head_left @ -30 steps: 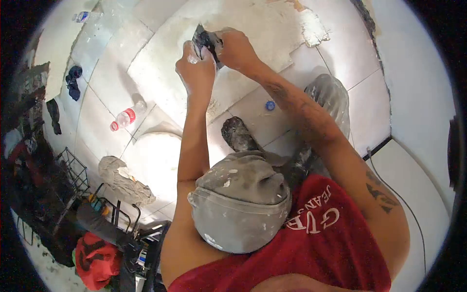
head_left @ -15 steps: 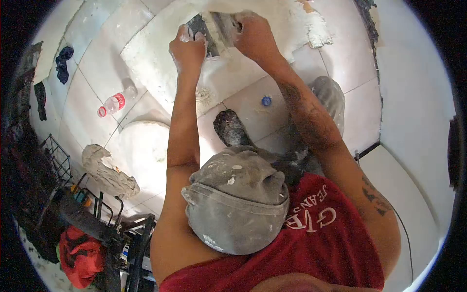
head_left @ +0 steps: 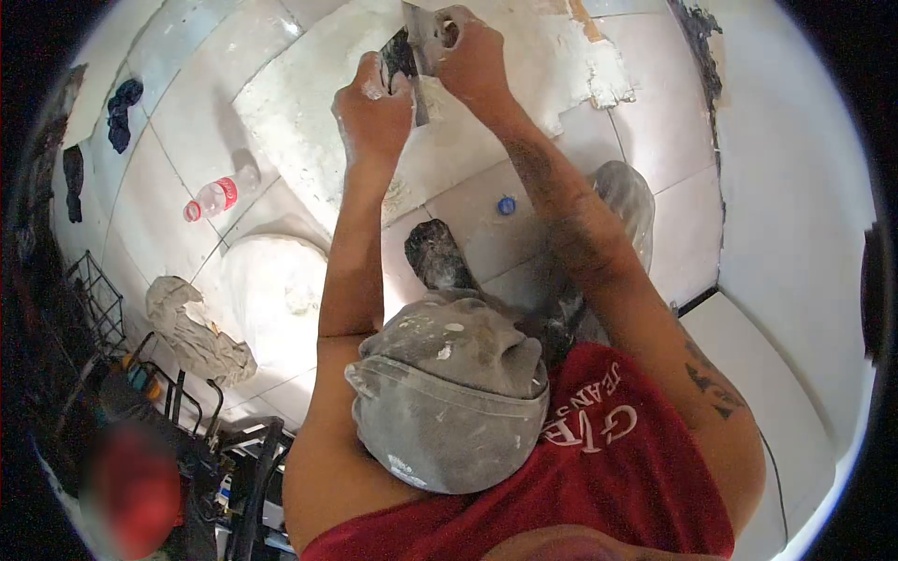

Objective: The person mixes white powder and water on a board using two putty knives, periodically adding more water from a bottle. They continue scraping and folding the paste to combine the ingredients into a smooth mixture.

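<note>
My left hand is closed around a putty knife with a dark blade, its fingers whitened with plaster. My right hand grips a second putty knife with a grey metal blade. The two blades meet or overlap side by side; the handles are mostly hidden in my fists. Both hands are above a large board coated in off-white plaster, lying on the tiled floor. My bent knee, in dusty grey trousers, rises between my arms.
A plastic bottle lies left of the board, near a white round container and crumpled paper. A blue cap is on the tiles. Black metal racks stand at lower left. A white wall bounds the right.
The putty knives have turned more upright, with both blades now close together. My left hand has shifted slightly right and down, and my right hand slightly left. The whole view has tilted a little.
</note>
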The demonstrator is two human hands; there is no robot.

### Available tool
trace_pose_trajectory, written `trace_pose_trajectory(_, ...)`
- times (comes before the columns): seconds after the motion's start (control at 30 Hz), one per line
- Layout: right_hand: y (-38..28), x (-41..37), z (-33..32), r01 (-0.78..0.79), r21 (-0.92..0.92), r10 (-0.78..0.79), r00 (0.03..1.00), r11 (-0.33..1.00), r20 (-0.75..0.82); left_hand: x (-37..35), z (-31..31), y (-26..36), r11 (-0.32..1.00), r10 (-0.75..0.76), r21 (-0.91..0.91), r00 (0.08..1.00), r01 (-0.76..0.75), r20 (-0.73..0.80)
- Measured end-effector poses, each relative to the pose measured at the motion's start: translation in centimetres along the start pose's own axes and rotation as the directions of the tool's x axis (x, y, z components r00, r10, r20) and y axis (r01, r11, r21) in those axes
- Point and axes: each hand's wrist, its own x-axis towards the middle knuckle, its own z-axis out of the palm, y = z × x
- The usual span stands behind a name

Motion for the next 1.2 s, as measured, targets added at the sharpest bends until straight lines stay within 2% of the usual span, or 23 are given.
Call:
trace_pose_trajectory(0.03, -0.1, -0.6, 0.5, 0.137, -0.068, -0.141, 0.988, 0.988, -0.065, 0.2, 0.5, -0.5, 1.0, -0.011, 0.002, 1.0, 0.011, 0.006)
trace_pose_trajectory(0.13, -1.1, -1.3, 1.2, 0.152, -0.046, -0.15, 0.988, 0.987, 0.038, 0.5, 0.8, -1.1, 1.0, -0.006, 0.016, 0.999, 0.006, -0.053)
trace_pose_trajectory(0.23, -0.6, -1.2, 1.0, 0.209, -0.065, -0.206, 0.977, 0.976, 0.054, 0.6, 1.1, -2.6, 1.0, -0.024, -0.011, 0.995, 0.023, -0.1)
trace_pose_trajectory(0.37, -2.2, -1.8, -0.7, 0.195, -0.061, -0.181, 0.967, 0.979, 0.18, 1.6, 1.0, -3.9, 0.998, -0.006, 0.057, 1.0, 0.006, -0.003)
trace_pose_trajectory(0.43, -1.7, -1.8, -1.3, 0.28, -0.071, -0.269, 0.953, 0.957, 0.14, 2.2, 1.2, -5.7, 0.991, 0.044, 0.126, 0.999, -0.043, -0.005)
trace_pose_trajectory(0.47, -1.4, -2.0, -1.7, 0.322, -0.075, -0.312, 0.942, 0.944, 0.122, 2.4, 1.2, -6.6, 0.998, 0.028, 0.055, 1.0, -0.028, -0.006)
trace_pose_trajectory(0.5, -1.1, -2.1, -2.2, 0.324, -0.121, -0.301, 0.938, 0.938, 0.174, 2.5, 1.1, -7.6, 1.0, 0.009, -0.014, 1.0, -0.009, -0.006)
trace_pose_trajectory(0.53, -0.7, -2.2, -2.9, 0.329, -0.165, -0.289, 0.93, 0.93, 0.226, 2.6, 1.1, -8.7, 0.996, -0.01, -0.083, 1.0, 0.01, -0.007)
trace_pose_trajectory(0.6, 0.0, -2.7, -3.8, 0.359, -0.235, -0.267, 0.899, 0.903, 0.347, 3.0, 1.4, -10.8, 0.949, -0.158, -0.263, 0.984, 0.174, 0.081)
trace_pose_trajectory(0.67, 0.9, -4.4, -4.2, 0.408, -0.282, -0.241, 0.844, 0.868, 0.479, 2.9, 1.0, -11.5, 0.864, -0.234, -0.42, 0.96, 0.278, 0.155)
trace_pose_trajectory(0.7, 1.3, -5.5, -4.0, 0.474, -0.265, -0.3, 0.811, 0.84, 0.502, 2.5, 0.0, -9.4, 0.793, -0.284, -0.494, 0.934, 0.356, 0.217)
trace_pose_trajectory(0.77, 2.3, -7.5, -4.0, 0.588, -0.235, -0.401, 0.742, 0.774, 0.537, 1.8, -1.8, -7.1, 0.756, -0.269, -0.52, 0.914, 0.397, 0.305)
trace_pose_trajectory(0.8, 2.3, -7.7, -3.9, 0.599, -0.221, -0.415, 0.733, 0.77, 0.538, 1.7, -2.0, -6.6, 0.738, -0.254, -0.532, 0.901, 0.415, 0.351)
trace_pose_trajectory(0.87, 2.0, -7.9, -3.5, 0.617, -0.2, -0.44, 0.718, 0.761, 0.539, 1.5, -1.2, -7.8, 0.62, -0.256, -0.602, 0.855, 0.503, 0.451)
trace_pose_trajectory(1.0, 1.3, -5.9, -2.9, 0.513, -0.206, -0.292, 0.725, 0.833, 0.624, 0.5, -1.4, -6.9, 0.445, -0.171, -0.694, 0.815, 0.566, 0.554)
trace_pose_trajectory(1.07, 2.2, -4.6, -2.2, 0.464, -0.207, -0.237, 0.727, 0.861, 0.645, -0.4, -2.4, -5.8, 0.373, -0.24, -0.661, 0.756, 0.651, 0.609)
trace_pose_trajectory(1.1, 3.7, -3.6, -1.6, 0.508, -0.184, -0.313, 0.737, 0.841, 0.599, -0.5, -2.6, -5.5, 0.335, -0.269, -0.642, 0.723, 0.69, 0.636)
trace_pose_trajectory(1.17, 7.0, -1.9, -0.5, 0.6, -0.141, -0.464, 0.727, 0.787, 0.506, -0.8, -2.7, -5.7, 0.399, -0.296, -0.619, 0.734, 0.677, 0.612)
trace_pose_trajectory(1.2, 6.5, -1.5, -1.0, 0.607, -0.149, -0.469, 0.726, 0.781, 0.503, -1.0, -2.7, -6.0, 0.428, -0.311, -0.606, 0.739, 0.671, 0.598)
